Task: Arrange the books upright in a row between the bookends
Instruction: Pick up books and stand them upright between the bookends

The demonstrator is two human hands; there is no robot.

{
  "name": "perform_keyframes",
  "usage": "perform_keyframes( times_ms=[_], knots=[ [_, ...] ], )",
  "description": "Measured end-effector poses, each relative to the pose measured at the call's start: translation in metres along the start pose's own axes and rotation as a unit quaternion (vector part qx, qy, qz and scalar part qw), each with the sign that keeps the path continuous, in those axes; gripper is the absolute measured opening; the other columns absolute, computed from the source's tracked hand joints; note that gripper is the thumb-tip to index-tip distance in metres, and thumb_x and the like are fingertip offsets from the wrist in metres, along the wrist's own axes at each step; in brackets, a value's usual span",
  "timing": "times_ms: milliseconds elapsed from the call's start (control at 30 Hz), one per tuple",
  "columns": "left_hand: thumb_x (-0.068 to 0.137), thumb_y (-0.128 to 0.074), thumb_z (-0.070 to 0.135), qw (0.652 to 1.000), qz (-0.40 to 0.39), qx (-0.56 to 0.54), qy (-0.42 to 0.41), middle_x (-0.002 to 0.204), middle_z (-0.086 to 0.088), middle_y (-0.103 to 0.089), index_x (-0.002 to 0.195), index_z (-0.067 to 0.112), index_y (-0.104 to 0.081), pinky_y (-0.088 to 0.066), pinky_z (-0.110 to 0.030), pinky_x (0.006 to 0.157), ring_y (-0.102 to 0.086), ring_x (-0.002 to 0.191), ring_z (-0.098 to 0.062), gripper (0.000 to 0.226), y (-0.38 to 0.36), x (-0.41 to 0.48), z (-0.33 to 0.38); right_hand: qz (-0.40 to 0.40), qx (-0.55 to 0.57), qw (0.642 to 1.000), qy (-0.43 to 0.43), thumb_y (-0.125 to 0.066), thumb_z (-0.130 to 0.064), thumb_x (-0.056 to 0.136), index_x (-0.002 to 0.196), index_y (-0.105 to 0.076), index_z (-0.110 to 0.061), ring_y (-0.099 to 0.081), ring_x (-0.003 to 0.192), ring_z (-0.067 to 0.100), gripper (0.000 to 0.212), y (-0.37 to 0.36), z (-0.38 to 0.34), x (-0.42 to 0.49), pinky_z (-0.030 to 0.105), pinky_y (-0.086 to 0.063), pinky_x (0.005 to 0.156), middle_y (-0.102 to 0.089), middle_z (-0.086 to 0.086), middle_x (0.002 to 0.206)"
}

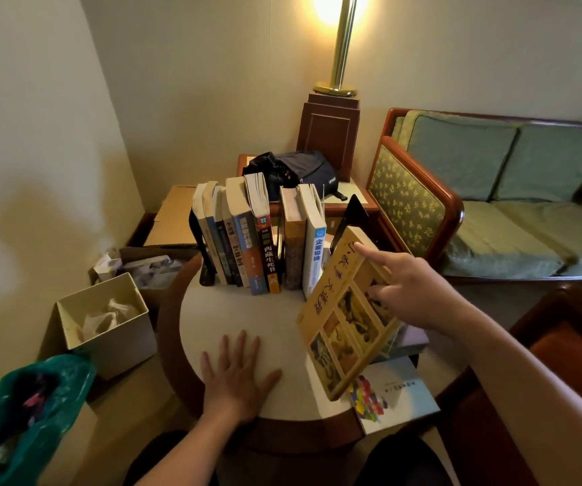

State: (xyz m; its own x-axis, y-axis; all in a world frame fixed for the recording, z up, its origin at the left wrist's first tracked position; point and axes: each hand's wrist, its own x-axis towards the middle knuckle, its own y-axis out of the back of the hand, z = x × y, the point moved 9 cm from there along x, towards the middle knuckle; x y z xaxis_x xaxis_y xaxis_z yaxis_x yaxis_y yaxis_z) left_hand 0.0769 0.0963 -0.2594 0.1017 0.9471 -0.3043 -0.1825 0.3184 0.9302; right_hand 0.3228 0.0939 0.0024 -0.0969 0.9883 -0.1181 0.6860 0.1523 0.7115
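1. Progress: roughly eight books [258,240] upright between the left bookend [196,236] and the right bookend [352,213], with a gap mid-row; judged well past halfway.
2. Yellow book [349,310] off the table and tilted, just beside the row's right end; gripped by the right hand [412,289], index finger straight along the cover.
3. Left hand [237,377] flat on the table [212,310], fingers spread, holding nothing.
4. Left to shelve: the yellow book and a white book [398,398] lying flat at the near right edge.
5. Materials: paperbacks with yellowed page edges and glossy spines; thin black bookends; matte pale round top with a wood rim.
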Motion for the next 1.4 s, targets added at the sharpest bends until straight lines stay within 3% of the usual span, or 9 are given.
perform_keyframes(
  times_ms=[100,200,300,500,667,933,1100,1233,1400],
  knots=[
    [0.081,-0.004,0.087,0.999,0.033,-0.004,0.005,0.163,0.007,0.026,0.154,0.04,0.017,0.013,-0.06,0.119,0.028,0.148,-0.025,0.089,0.007,0.013,-0.003,0.013,0.023,1.0,-0.003,-0.057,0.0,0.096,0.155,-0.028,-0.041,-0.068,0.108,0.016,0.077,0.022,0.004,0.002,0.025,-0.061,0.073,-0.062,-0.007,0.132],
    [0.079,-0.002,0.089,0.997,0.079,-0.018,0.012,0.165,0.006,0.02,0.156,0.039,0.011,0.013,-0.058,0.119,0.025,0.15,-0.025,0.093,0.014,0.021,-0.006,0.041,0.032,0.999,-0.003,-0.059,0.0,0.096,0.156,-0.03,-0.037,-0.063,0.12,0.022,0.076,0.047,0.009,0.01,0.036,-0.06,0.088,-0.06,-0.006,0.131],
    [0.076,-0.001,0.093,0.995,0.098,-0.028,0.009,0.165,0.006,0.019,0.156,0.042,0.009,0.014,-0.058,0.119,0.025,0.15,-0.026,0.095,0.018,0.03,-0.008,0.064,0.03,0.997,-0.001,-0.059,0.001,0.095,0.155,-0.031,-0.036,-0.067,0.114,0.022,0.076,0.064,0.014,0.021,0.044,-0.061,0.087,-0.059,-0.007,0.128],
    [0.074,-0.001,0.094,0.993,0.111,-0.032,0.003,0.165,0.007,0.02,0.155,0.044,0.01,0.011,-0.057,0.12,0.024,0.15,-0.026,0.096,0.025,0.05,-0.009,0.114,0.045,0.992,0.016,-0.061,0.001,0.095,0.153,-0.035,-0.038,-0.073,0.095,0.017,0.074,0.086,0.027,0.05,0.029,-0.062,0.074,-0.061,0.0,0.133],
    [0.076,-0.004,0.092,0.993,0.114,-0.032,0.008,0.166,0.006,0.014,0.157,0.042,0.002,0.011,-0.057,0.121,0.021,0.151,-0.026,0.095,0.028,0.054,-0.01,0.117,0.17,0.978,-0.02,-0.06,0.004,0.093,0.149,-0.043,-0.037,-0.076,0.084,0.028,0.072,0.09,0.054,0.055,0.03,-0.063,0.062,-0.076,0.004,0.105],
    [0.077,-0.003,0.092,0.993,0.116,-0.034,0.002,0.166,0.006,0.014,0.157,0.043,0.002,0.01,-0.057,0.121,0.02,0.151,-0.027,0.094,0.029,0.053,-0.009,0.133,0.189,0.972,-0.038,-0.058,0.005,0.093,0.151,-0.041,-0.035,-0.076,0.085,0.025,0.072,0.089,0.077,0.047,0.028,-0.062,0.063,-0.07,0.006,0.117],
    [0.077,-0.003,0.092,0.994,0.112,-0.018,0.002,0.166,0.004,0.016,0.157,0.041,0.006,0.011,-0.057,0.12,0.02,0.151,-0.028,0.095,0.029,0.057,-0.008,0.155,0.172,0.972,-0.037,-0.059,0.004,0.094,0.151,-0.04,-0.035,-0.076,0.076,0.02,0.072,0.085,0.072,0.068,0.024,-0.06,0.059,-0.069,0.001,0.108],
    [0.077,-0.005,0.091,0.993,0.119,-0.016,-0.001,0.167,0.004,0.013,0.157,0.041,0.003,0.009,-0.058,0.12,0.017,0.152,-0.028,0.095,0.032,0.064,-0.007,0.148,0.172,0.973,-0.048,-0.06,0.003,0.095,0.152,-0.039,-0.036,-0.076,0.082,0.027,0.073,0.077,0.07,0.096,0.041,-0.063,0.071,-0.07,0.003,0.11],
    [0.077,-0.005,0.092,0.992,0.123,-0.013,0.001,0.167,0.004,0.011,0.157,0.04,0.001,0.01,-0.057,0.12,0.017,0.152,-0.028,0.096,0.033,0.071,-0.008,0.146,0.135,0.979,-0.041,-0.06,0.003,0.095,0.153,-0.038,-0.032,-0.075,0.088,0.029,0.071,0.071,0.055,0.127,0.043,-0.063,0.077,-0.067,-0.006,0.104]
  ],
)
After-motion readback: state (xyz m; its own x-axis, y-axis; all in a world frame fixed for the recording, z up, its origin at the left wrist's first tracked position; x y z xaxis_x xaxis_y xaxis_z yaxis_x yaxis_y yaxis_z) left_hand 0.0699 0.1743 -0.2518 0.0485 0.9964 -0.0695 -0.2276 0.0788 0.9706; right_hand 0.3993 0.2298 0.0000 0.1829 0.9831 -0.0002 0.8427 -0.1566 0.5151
